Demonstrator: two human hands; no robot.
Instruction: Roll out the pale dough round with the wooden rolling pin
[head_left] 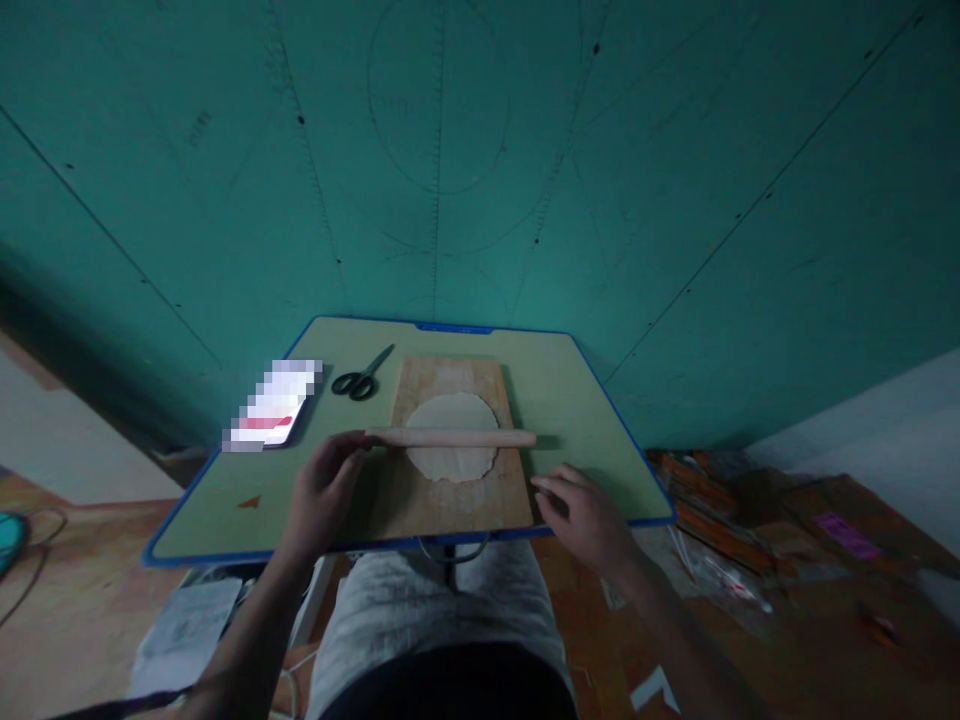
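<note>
A pale wooden rolling pin [457, 438] lies crosswise over a thin, flat round of dough [450, 465] with a slightly ragged edge. The dough rests on a wooden board [450, 508]. At the pin's left end, my left hand [326, 485] has its fingers closed on the tip. My right hand [577, 510] is off the pin, just beside the board's right edge. Its fingers are loosely bent, with a gap between thumb and forefinger and nothing visible in them. Whether its fingertips touch the board's edge I cannot tell.
Black-handled scissors [360, 380] lie left of the board on a pale, blue-edged table [592, 400]. A phone with a lit, blurred screen [274, 405] is at the table's left edge. Behind stands a green wall [480, 200]. Wood pieces [697, 500] are on the floor at right.
</note>
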